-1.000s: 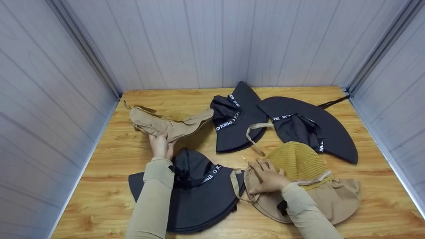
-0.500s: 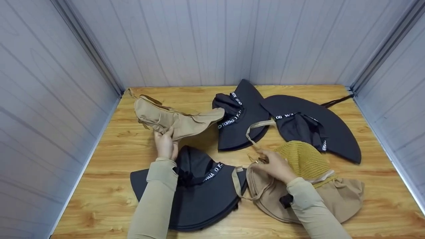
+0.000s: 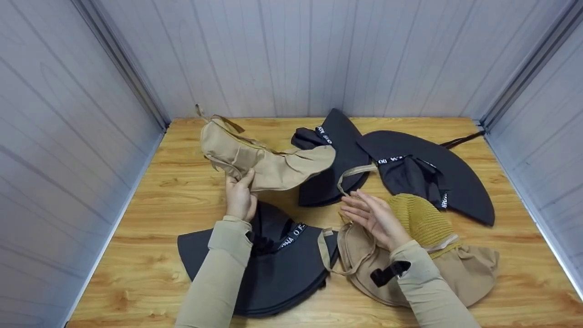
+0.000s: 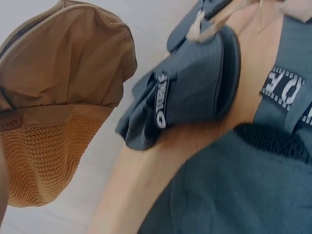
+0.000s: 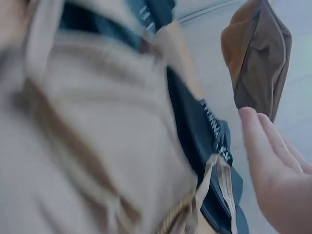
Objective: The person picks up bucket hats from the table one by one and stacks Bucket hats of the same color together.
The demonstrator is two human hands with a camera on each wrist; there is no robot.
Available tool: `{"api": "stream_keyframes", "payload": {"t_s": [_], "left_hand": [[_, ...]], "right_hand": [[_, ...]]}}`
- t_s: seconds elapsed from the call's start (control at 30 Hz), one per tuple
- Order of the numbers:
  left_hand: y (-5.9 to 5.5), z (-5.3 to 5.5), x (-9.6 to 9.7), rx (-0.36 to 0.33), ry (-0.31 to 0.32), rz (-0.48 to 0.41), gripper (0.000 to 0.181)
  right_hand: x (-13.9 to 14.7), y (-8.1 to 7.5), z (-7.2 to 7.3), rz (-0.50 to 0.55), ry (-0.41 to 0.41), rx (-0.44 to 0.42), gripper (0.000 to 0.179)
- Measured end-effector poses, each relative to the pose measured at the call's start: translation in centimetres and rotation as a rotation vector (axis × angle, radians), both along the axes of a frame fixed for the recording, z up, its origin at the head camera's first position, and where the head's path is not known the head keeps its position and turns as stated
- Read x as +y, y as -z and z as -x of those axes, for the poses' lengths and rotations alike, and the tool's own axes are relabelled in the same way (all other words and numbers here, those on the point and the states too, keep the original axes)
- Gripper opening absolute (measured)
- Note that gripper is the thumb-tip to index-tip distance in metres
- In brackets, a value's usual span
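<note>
My left hand (image 3: 240,197) grips the edge of a tan sun hat (image 3: 273,167), raised above the table with its brim spread to the right. The left wrist view shows the hat's mustard knitted crown (image 4: 48,156) below its tan brim. My right hand (image 3: 377,219), fingers straight and holding nothing, hovers over another sun hat (image 3: 419,221), which has a mustard ribbed crown and a tan brim. That hat lies on the table with its tan strap (image 3: 324,255) trailing left. In the right wrist view, straight fingers (image 5: 263,141) appear below the raised hat.
A black sun hat (image 3: 278,278) lies beneath my left forearm, its brim edges looking layered. Two more black hats, one at back centre (image 3: 337,123) and one at right (image 3: 464,182), lie on the wooden table (image 3: 136,255). Pale panel walls (image 3: 300,54) enclose the back and sides.
My left hand has moved right and slightly up with the tan hat. My right hand has risen off the other hat's brim, its bent fingers straightening. The black hats stay put.
</note>
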State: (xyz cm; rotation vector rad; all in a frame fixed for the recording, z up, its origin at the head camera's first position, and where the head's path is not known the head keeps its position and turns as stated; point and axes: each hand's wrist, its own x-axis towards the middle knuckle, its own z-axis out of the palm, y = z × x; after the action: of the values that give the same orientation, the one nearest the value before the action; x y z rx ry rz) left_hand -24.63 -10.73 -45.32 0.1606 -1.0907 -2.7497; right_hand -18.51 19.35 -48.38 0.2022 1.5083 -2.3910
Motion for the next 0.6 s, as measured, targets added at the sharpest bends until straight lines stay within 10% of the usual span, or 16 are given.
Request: {"api": "stream_keyframes", "payload": {"t_s": [0.27,0.6], "left_hand": [[-1.1,-1.5,2.1,0.031,0.101,0.018,0.033],[-1.6,-4.2,4.4,0.043,0.263,-0.016,0.030]], "right_hand": [[-0.1,-1.2,0.5,0.350,-0.016,-0.093,0.071],[-0.4,-2.3,0.3,0.572,0.210,-0.098,0.031]]}}
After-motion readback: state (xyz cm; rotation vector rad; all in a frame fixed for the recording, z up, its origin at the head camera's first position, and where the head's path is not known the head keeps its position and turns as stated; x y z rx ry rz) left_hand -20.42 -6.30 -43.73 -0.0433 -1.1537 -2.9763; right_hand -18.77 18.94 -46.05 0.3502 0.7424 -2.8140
